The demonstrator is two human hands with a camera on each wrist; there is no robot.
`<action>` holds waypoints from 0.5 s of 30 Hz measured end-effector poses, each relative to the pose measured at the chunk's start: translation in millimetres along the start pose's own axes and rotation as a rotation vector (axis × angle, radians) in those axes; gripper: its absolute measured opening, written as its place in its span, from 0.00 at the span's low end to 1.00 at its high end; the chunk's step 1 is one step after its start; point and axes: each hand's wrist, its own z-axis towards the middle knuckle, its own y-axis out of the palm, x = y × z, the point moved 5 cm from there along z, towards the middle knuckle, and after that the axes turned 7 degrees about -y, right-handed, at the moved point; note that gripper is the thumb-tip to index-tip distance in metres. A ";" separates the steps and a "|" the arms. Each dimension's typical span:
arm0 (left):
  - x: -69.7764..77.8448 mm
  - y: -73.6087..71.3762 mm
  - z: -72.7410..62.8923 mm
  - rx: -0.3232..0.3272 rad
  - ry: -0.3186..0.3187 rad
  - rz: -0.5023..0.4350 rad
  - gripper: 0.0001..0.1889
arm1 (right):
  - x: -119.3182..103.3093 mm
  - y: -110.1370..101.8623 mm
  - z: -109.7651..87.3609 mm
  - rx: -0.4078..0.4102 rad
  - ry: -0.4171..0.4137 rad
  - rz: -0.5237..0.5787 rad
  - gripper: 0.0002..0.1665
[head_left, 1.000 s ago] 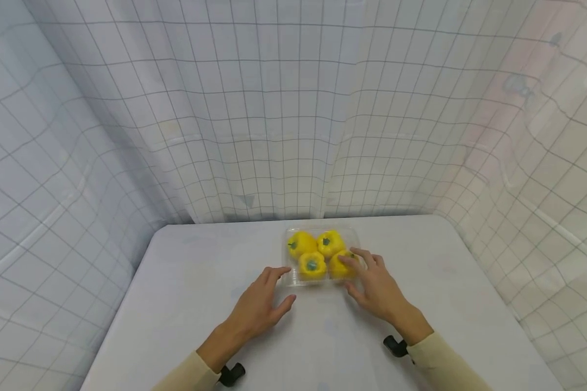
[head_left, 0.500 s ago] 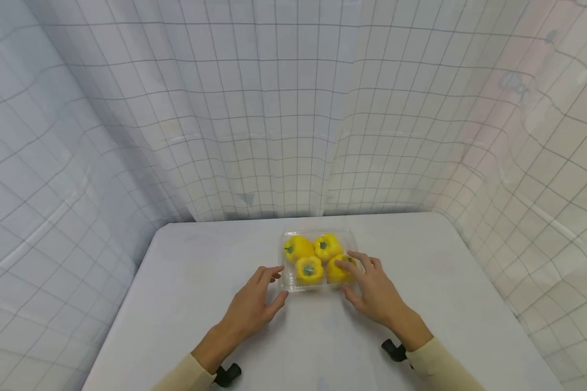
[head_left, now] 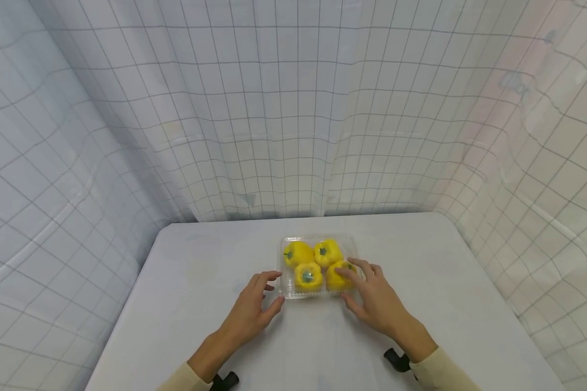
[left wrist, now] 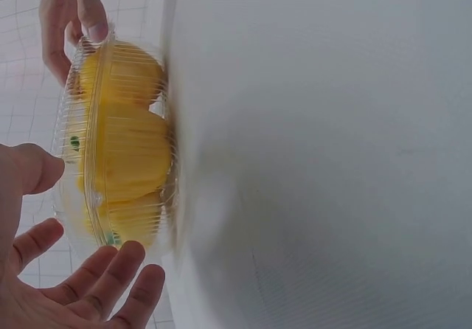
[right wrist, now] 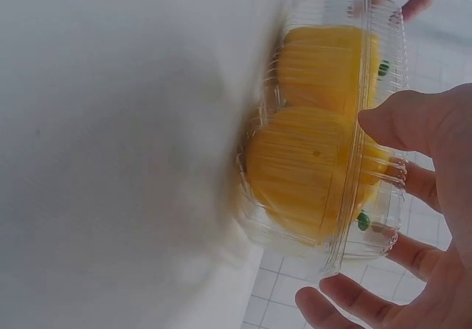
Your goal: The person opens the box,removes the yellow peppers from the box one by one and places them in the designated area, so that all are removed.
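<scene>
Several yellow bell peppers (head_left: 308, 276) sit inside a clear plastic clamshell box (head_left: 288, 293) on the white table. Its ribbed lid looks shut in both wrist views. My right hand (head_left: 379, 298) grips the front right corner, its thumb (right wrist: 394, 119) at the rim and its fingers bent over the lid's right side. By the front left corner is my left hand (head_left: 247, 312), fingers spread beside the box. Its thumb (left wrist: 40, 168) reaches the rim in the left wrist view; whether the other fingertips touch the plastic, I cannot tell.
The box stands toward the far side of the white table (head_left: 200, 282). White curtains with a dark grid (head_left: 274, 136) hang behind the table and along both sides. A black wrist mount (head_left: 397, 359) shows at the right cuff, another (head_left: 225, 381) at the left.
The box with the peppers has slid a little toward me and slightly left. My right hand keeps hold of its corner. The left hand has moved slightly back and left alongside it.
</scene>
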 end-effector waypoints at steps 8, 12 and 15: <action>0.2 -2.0 -5.9 0.023 0.016 -0.034 0.27 | -5.4 -2.6 -8.3 -0.015 0.007 0.009 0.35; -0.9 -3.8 -8.5 0.053 0.019 -0.060 0.26 | -9.8 -5.8 -10.9 -0.030 0.010 -0.002 0.35; -2.5 -3.5 -10.8 0.056 0.002 -0.081 0.28 | -13.6 -7.9 -13.7 -0.045 0.020 -0.017 0.35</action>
